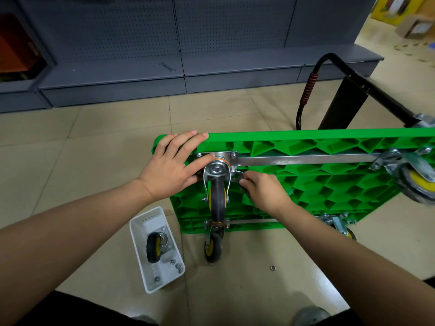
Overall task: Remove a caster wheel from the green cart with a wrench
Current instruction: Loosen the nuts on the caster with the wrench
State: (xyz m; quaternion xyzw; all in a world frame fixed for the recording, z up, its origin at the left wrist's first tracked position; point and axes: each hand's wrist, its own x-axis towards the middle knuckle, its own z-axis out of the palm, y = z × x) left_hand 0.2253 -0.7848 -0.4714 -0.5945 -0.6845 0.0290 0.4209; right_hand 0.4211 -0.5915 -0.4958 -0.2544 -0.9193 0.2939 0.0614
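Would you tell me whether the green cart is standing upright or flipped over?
Flipped over: the green cart shows its ribbed underside, and its caster wheel points up.

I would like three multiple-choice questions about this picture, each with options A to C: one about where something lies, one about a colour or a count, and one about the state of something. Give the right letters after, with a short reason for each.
1. Where does the loose caster wheel lie?
A. In the white basket
B. On the grey shelf
C. On the green cart

2. What colour is the grip on the cart handle?
A. Blue
B. White
C. Orange and black

3. What is the right hand doing?
A. Resting open on the floor
B. Holding the wrench at the caster plate
C. Lifting the basket

Answers:
1. A: the wheel lies inside the basket, with several nuts beside it.
2. C: the grip shows orange and black bands.
3. B: its fingers curl round the wrench by the mounted caster, while the left hand rests flat on the cart.
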